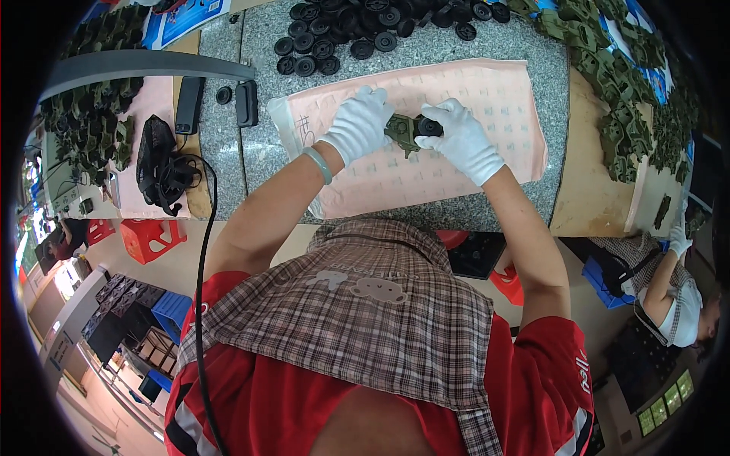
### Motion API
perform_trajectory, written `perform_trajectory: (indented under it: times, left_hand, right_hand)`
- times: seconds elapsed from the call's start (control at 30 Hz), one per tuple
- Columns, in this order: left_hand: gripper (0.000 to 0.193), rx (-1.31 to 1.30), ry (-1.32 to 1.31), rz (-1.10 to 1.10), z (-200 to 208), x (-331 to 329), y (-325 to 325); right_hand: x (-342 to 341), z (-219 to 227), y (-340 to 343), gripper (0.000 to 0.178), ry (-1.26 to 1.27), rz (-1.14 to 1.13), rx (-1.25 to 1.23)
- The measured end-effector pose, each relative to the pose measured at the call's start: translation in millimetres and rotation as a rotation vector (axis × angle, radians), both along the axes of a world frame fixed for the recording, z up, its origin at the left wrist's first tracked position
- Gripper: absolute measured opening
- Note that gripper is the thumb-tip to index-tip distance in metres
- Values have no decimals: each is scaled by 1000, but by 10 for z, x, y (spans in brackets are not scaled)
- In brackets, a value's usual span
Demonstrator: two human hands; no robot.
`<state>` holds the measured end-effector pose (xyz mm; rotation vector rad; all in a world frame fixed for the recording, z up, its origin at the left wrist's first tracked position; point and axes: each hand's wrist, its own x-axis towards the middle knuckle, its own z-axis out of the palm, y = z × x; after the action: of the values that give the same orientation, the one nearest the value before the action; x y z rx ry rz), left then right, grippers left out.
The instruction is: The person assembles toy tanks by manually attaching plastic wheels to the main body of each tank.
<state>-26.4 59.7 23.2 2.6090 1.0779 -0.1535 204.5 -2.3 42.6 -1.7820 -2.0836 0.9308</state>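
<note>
My left hand [360, 126], in a white glove, grips the left end of an olive-green plastic toy vehicle part [404, 135]. At its right end, my right hand [461, 138], gloved too, holds a round black toy wheel [430, 128] against the part between thumb and fingers. Both hands are over a pink sheet [357, 191] spread on the speckled grey table. My fingers partly cover the green part, so I cannot tell whether the wheel is fixed to it.
Black wheels [363, 49] are heaped at the table's far edge. Green parts [604, 83] pile up at the right, more [84, 125] at the left. A grey curved arm [144, 62], a black box [246, 103] and a cable [204, 258] are on my left. Another person [673, 296] works at far right.
</note>
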Motion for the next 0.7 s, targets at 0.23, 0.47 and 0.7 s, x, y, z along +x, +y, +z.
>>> perform_trajectory:
  times: [0.23,0.47,0.7]
  left_hand:
    - [39,-15,-11,17,20,12,14]
    - [39,-14,-9,11,7,3,22]
    - [39,-26,-22,11,20,22,-49]
  right_hand:
    - [1,-35,-55,57,-23,-80,84]
    - [15,85,91,59,-83,-24,-35]
    - [-204,-215,-301,57,-154,-311,102]
